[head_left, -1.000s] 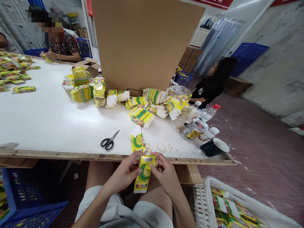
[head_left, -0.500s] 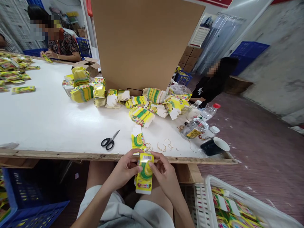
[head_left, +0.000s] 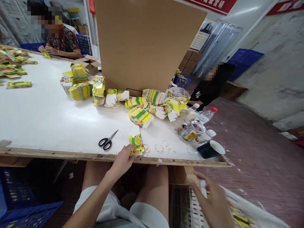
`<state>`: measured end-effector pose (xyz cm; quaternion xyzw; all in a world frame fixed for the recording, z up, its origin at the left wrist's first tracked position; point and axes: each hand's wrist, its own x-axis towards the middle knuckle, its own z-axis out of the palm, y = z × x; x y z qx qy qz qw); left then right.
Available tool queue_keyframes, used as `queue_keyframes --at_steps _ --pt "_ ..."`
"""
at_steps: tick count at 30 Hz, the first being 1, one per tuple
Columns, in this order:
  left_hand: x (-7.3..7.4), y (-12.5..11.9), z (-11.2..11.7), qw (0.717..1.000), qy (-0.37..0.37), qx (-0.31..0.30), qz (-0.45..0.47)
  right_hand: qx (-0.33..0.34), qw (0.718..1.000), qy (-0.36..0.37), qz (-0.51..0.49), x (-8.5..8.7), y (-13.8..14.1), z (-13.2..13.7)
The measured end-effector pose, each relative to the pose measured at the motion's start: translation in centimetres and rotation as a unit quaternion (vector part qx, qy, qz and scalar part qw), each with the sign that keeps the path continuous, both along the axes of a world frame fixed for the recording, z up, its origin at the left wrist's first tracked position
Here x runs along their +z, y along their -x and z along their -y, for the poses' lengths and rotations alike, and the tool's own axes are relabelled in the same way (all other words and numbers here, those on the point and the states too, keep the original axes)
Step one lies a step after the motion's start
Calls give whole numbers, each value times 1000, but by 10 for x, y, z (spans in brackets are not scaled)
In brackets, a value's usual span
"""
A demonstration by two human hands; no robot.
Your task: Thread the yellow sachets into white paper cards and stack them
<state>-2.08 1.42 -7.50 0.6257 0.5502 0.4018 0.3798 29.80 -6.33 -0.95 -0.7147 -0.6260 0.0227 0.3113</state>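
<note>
My left hand (head_left: 123,159) reaches up to the near edge of the white table (head_left: 47,120) and touches a small stack of flat yellow-green cartons (head_left: 136,144); its fingers curl at the stack's left edge. My right hand (head_left: 210,202) is low at the right, over the white plastic basket (head_left: 197,209) that holds folded yellow cartons. It is smeared by motion and I cannot make out whether anything is in it. The carton held a moment ago is out of sight.
Black scissors (head_left: 106,141) and loose rubber bands (head_left: 161,147) lie near the table edge. Bundles of cartons (head_left: 140,116) sit before a big cardboard sheet (head_left: 147,44). A jar (head_left: 191,132), bottle (head_left: 205,115) and black cup (head_left: 210,148) crowd the right corner. Two other people sit nearby. Blue crate (head_left: 26,212) at lower left.
Both hands held a yellow carton over my lap. Now the left hand has gone up to the stack on the table and the right has swung down to the basket; the carton is gone from view.
</note>
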Motion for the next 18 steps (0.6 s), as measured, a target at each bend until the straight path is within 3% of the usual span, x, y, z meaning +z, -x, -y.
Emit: queue_keyframes --at_steps 4,8,12,18 --pt "-13 0 -4 999 -10 -16 -30 97 984 95 -117 -37 90 -63" --pt "-13 -2 -3 999 -8 -29 -40 79 983 115 -124 -65 157 -115" --pt "-9 -1 -3 1000 -4 -23 -17 61 981 102 -155 -69 175 -131" --pt "-7 3 -5 995 9 14 101 68 955 57 -284 -60 166 -127"
